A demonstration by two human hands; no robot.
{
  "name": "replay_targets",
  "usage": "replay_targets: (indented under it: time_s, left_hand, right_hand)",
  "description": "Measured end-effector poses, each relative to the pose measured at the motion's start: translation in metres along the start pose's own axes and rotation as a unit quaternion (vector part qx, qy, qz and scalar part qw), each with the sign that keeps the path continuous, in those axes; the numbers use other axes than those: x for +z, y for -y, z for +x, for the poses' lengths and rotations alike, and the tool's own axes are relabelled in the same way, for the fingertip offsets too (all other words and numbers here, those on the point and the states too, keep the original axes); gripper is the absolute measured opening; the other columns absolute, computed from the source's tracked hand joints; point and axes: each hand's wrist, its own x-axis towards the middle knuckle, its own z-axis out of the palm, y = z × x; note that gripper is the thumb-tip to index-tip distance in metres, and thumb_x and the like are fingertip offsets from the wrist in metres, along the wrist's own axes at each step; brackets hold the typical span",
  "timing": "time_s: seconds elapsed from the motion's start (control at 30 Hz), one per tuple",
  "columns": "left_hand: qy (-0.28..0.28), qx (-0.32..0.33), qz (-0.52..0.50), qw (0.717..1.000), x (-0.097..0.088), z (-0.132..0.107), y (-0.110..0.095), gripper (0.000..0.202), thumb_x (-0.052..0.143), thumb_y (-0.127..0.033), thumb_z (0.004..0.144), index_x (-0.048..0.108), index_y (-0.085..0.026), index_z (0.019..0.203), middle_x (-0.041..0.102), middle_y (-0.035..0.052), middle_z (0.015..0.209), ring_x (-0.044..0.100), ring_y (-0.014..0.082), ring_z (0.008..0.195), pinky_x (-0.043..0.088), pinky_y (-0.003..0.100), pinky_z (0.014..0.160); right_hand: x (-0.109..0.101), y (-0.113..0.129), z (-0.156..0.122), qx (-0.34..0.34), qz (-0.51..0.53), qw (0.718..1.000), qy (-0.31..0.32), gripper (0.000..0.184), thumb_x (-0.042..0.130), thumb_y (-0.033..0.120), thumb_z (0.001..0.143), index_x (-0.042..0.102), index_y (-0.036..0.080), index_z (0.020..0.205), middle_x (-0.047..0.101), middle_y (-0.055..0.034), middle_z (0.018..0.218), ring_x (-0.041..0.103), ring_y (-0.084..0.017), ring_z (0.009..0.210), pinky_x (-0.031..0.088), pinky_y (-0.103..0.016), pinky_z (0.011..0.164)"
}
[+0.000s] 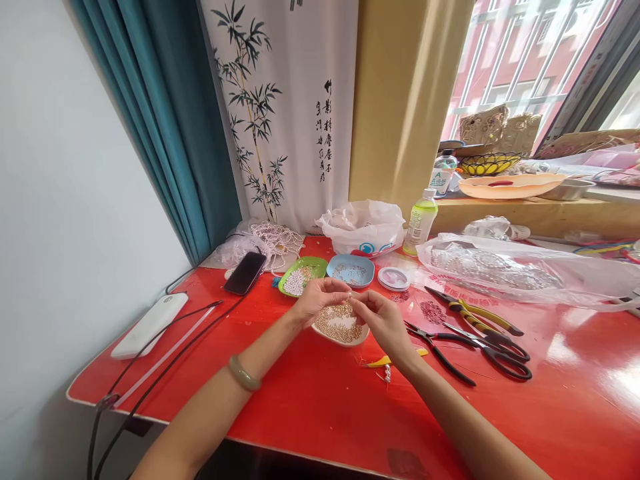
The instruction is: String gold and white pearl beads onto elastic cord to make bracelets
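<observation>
My left hand (323, 298) and my right hand (376, 313) meet above a white dish (343, 343) of small gold beads (336, 328). Thumb and fingertips of each hand are pinched together, almost touching. Whatever lies between them is too small to make out. Just behind the hands stand a green dish (319, 262) of white and pinkish beads and a blue dish (371, 280) with small pieces in it. A yellow-handled tool (383, 361) lies below my right hand, beside a short cluster of white beads (387, 375).
Right of my hands lie yellow-handled pliers (467, 310), black-handled pliers (440, 350) and scissors (493, 350). A phone (245, 273), a white power bank (150, 325) and cables are on the left. Plastic bags (367, 223) and a drink bottle (420, 223) stand at the back of the red table (280, 393).
</observation>
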Motion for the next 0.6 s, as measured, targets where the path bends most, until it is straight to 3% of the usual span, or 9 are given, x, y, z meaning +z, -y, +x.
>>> replay_targets:
  time_s: [0.4, 0.6]
  left_hand:
    - [0.003, 0.014, 0.019, 1.0, -0.0009, 0.0007, -0.0014, 0.017, 0.069, -0.025, 0.057, 0.063, -0.012, 0.066, 0.062, 0.0026, 0.067, 0.055, 0.0109, 0.064, 0.042, 0.025, 0.066]
    - [0.002, 0.054, 0.049, 0.997, -0.0008, -0.0013, -0.0051, 0.012, 0.065, -0.023, 0.06, 0.064, -0.013, 0.067, 0.061, 0.0023, 0.069, 0.053, 0.011, 0.067, 0.041, 0.023, 0.065]
  right_hand:
    - [0.001, -0.0094, 0.0069, 0.03, 0.075, 0.996, 0.026, 0.023, 0.063, 0.037, 0.064, 0.057, 0.016, 0.072, 0.057, 0.0013, 0.058, 0.051, -0.009, 0.053, 0.042, -0.022, 0.051]
    - [-0.0021, -0.0063, 0.0067, 0.05, 0.086, 0.994, 0.039, 0.027, 0.056, 0.04, 0.07, 0.058, 0.015, 0.078, 0.058, -0.0005, 0.063, 0.052, -0.01, 0.055, 0.041, -0.023, 0.053]
